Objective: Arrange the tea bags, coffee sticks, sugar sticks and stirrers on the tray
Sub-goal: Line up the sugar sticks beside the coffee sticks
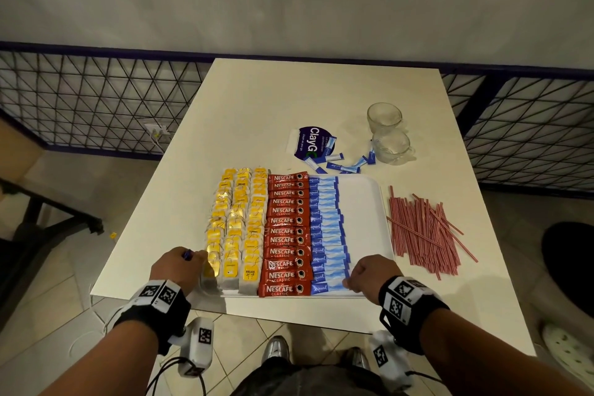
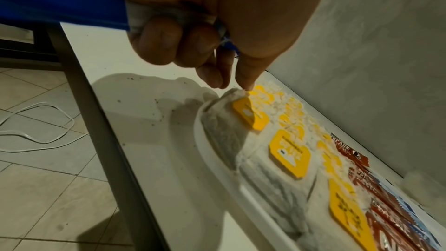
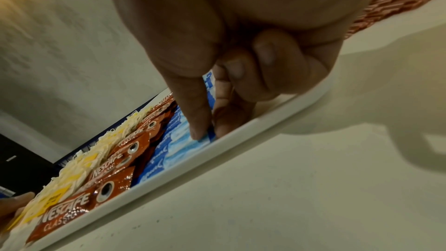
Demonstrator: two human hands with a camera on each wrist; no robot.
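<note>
Tray [image 1: 369, 196] near table edge: tea bags [image 1: 234, 228], coffee [image 1: 286, 231], sugar [image 1: 328, 228] in neat rows, so all fit. My left hand [image 1: 175, 267] pinches front tea bag, blue sticks tucked inside. My right hand [image 1: 369, 273] pinches front sugar stick, lining row up. Stirrers [image 1: 424, 231] wait beside tray; bare strip left for them, I think.

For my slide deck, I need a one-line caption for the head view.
Both hands, left hand and right hand, straighten rows on the tray; stirrers wait beside it.
</note>
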